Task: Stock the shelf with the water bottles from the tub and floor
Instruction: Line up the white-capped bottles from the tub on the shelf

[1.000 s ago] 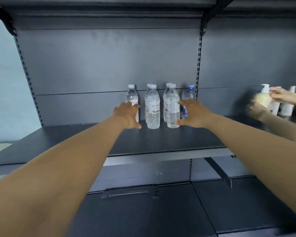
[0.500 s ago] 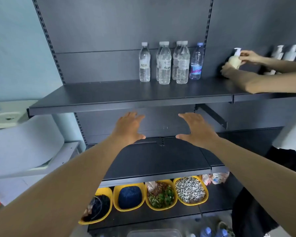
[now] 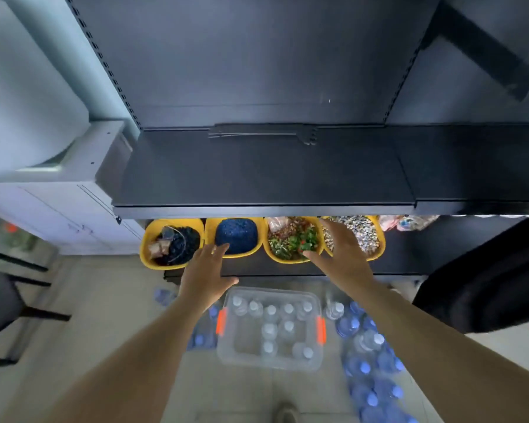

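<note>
I take the clear tub point(image 3: 269, 328) on the floor point(image 3: 104, 315) as my landmark. Its two orange latches sit one on each short side, and inside it I count about nine white-capped water bottles point(image 3: 271, 331) standing upright; blur keeps me from an exact number. To the right of the tub a loose crowd of blue-capped bottles point(image 3: 370, 361) covers the floor, too smeared to count, and a few more lie just left of it. Beyond the tub, on the lowest board of the dark shelf point(image 3: 266, 178), stand four yellow bins point(image 3: 235, 239) in a row, filled with dark, blue, green-and-red and speckled goods. The shelf board above the bins carries nothing. A dark garment point(image 3: 486, 285) hangs to the right of the tub, and a dark chair stands well to its left. My left hand point(image 3: 206, 271) and right hand point(image 3: 342, 254) hover apart above the tub's far edge, fingers spread and holding nothing.
</note>
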Tool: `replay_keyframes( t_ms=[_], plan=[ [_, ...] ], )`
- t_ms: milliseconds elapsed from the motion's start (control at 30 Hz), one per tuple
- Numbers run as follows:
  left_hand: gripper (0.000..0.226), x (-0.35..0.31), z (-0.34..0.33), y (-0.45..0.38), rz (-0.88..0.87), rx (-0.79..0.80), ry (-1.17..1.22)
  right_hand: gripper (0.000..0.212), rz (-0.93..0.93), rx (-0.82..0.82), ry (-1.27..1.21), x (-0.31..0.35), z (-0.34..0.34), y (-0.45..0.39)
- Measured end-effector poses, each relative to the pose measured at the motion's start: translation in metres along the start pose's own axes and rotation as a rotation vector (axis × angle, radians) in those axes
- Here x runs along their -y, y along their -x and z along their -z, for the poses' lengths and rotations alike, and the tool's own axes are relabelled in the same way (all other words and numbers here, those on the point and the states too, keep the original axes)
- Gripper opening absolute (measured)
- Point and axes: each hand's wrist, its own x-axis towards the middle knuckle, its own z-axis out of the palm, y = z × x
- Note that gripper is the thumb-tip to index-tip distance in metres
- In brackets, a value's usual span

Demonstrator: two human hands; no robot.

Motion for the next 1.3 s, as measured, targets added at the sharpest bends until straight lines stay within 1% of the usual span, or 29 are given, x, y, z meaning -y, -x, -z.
replay_keyframes(
  t_ms=[133,233,267,333,400,567,733,833,967,1167,1300],
  plan=[
    [0.078,0.030,-0.088,-0.001,0.142,0.088,0.133,0.073,-0.115,0.102,-0.035,-0.062,-0.067,0.011],
    [0.076,0.046,-0.155,0.001,0.169,0.168,0.142,0.085,-0.208,0.170,-0.043,-0.108,-0.117,0.028],
    [0.078,0.051,-0.178,0.002,0.169,0.212,0.137,0.084,-0.233,0.190,-0.053,-0.125,-0.134,0.035],
    [0.079,0.058,-0.225,0.001,0.169,0.278,0.146,0.074,-0.271,0.221,-0.064,-0.157,-0.166,0.047],
    [0.079,0.063,-0.272,0.000,0.170,0.322,0.176,0.071,-0.297,0.254,-0.050,-0.190,-0.200,0.058],
    [0.082,0.073,-0.382,-0.014,0.188,0.384,0.297,0.070,-0.397,0.247,-0.072,-0.261,-0.287,0.081],
    [0.084,0.087,-0.476,-0.035,0.204,0.376,0.425,0.069,-0.481,0.199,-0.106,-0.322,-0.362,0.094],
    [0.081,0.095,-0.515,-0.044,0.215,0.352,0.468,0.069,-0.492,0.172,-0.117,-0.351,-0.394,0.102],
    [0.076,0.103,-0.544,-0.052,0.212,0.344,0.504,0.067,-0.514,0.140,-0.139,-0.373,-0.418,0.111],
    [0.068,0.104,-0.566,-0.063,0.187,0.315,0.484,0.064,-0.522,0.189,-0.150,-0.389,-0.432,0.115],
    [0.067,0.101,-0.573,-0.074,0.155,0.334,0.490,0.059,-0.521,0.200,-0.108,-0.397,-0.438,0.103]
  ],
)
